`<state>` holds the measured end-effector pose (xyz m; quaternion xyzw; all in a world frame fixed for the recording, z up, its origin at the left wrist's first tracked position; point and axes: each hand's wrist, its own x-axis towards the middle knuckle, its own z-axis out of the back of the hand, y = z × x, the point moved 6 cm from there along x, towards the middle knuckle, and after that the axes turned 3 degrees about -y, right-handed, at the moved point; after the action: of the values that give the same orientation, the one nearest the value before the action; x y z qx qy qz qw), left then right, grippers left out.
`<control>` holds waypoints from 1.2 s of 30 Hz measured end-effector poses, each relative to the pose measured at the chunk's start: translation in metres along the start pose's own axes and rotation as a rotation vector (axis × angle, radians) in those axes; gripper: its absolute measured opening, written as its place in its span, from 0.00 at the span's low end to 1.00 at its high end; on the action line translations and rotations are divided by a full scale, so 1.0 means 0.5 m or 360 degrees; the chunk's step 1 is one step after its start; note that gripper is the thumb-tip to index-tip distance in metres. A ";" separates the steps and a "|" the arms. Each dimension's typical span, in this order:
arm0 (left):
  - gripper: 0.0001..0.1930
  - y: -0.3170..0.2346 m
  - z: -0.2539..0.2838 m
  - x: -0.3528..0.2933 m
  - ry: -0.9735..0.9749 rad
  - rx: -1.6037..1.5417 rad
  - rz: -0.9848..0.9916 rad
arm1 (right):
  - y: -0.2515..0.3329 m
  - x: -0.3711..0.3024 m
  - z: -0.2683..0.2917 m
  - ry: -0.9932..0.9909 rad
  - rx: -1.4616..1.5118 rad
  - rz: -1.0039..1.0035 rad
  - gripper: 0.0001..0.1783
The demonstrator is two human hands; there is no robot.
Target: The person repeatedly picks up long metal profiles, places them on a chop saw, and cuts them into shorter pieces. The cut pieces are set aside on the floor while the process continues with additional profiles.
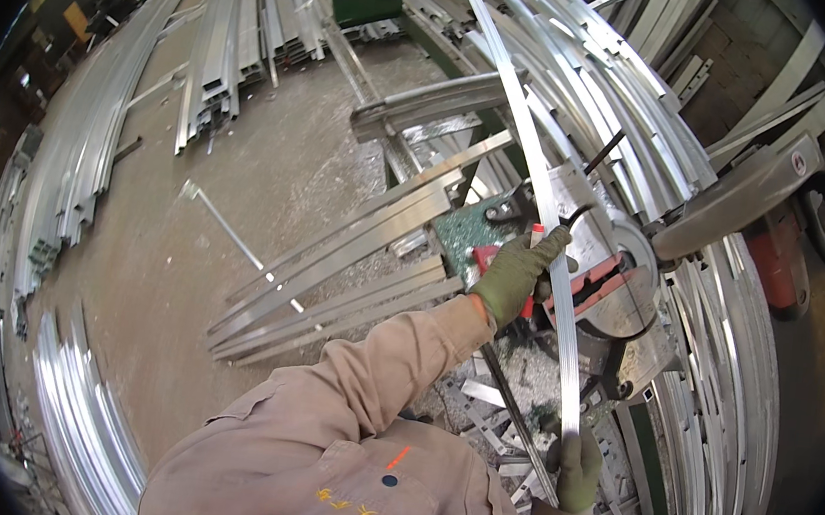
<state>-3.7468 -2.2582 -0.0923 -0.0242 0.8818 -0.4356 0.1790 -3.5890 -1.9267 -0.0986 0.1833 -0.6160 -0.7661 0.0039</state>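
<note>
A long, ribbed silver metal strip (568, 359) slants from the top of the view down toward my body, passing over the cut-off saw (740, 203). My left hand (519, 279), in a green work glove, is closed around the strip near the saw's table. Beside those fingers shows a slim red stick, like a marker (537, 232); whether the hand grips it is hard to tell. My right hand (579, 471), gloved the same way, closes on the strip's near end. Its fingertips are partly hidden.
Cut metal profiles (386, 225) lie left of the saw. Short offcuts (484, 394) litter the area below it. Long profiles (601, 86) are stacked behind, and more (713, 360) lie to the right. Bundles (217, 56) rest on the floor at the far left.
</note>
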 end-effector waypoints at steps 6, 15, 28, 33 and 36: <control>0.25 -0.025 0.141 -0.308 -0.0305 0.0134 -0.0290 | -0.064 -0.090 0.125 0.0256 -0.0070 -0.0179 0.25; 0.22 0.172 0.682 -0.598 -0.1554 -0.0423 0.0046 | -0.054 0.040 -0.124 0.0437 0.0300 -0.0191 0.21; 0.24 0.503 1.181 -0.652 -0.1953 -0.0664 0.0662 | -0.104 0.171 -0.693 0.0642 -0.0470 -0.0580 0.32; 0.27 0.566 1.294 -0.585 -0.1568 -0.0496 0.0784 | -0.155 0.240 -0.799 0.0592 -0.0516 -0.0754 0.30; 0.29 0.575 1.312 -0.560 -0.1459 -0.0607 0.0777 | -0.182 0.278 -0.828 0.0593 -0.0554 -0.0804 0.29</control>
<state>-3.2315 -2.5227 -0.5983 -0.0381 0.7569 -0.1588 0.6327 -3.5806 -2.3275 -0.2949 0.4629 -0.4003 -0.7897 -0.0423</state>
